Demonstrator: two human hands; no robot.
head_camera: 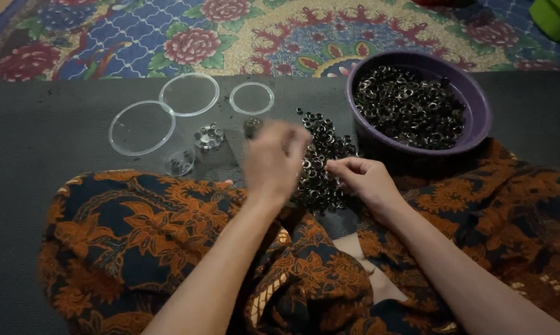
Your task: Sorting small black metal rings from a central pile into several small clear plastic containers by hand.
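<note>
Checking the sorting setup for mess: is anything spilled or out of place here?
Nothing looks damaged. A pile of small metal rings lies loose on the dark mat beside the purple bowl, between both hands. Three clear lids lie flat, off their small containers.

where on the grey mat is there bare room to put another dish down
The grey mat is bare left of the three clear lids, and in the strip right of the purple bowl. It is crowded mid-mat: small clear cups, the loose pile of metal rings, the left hand and right hand.
</note>
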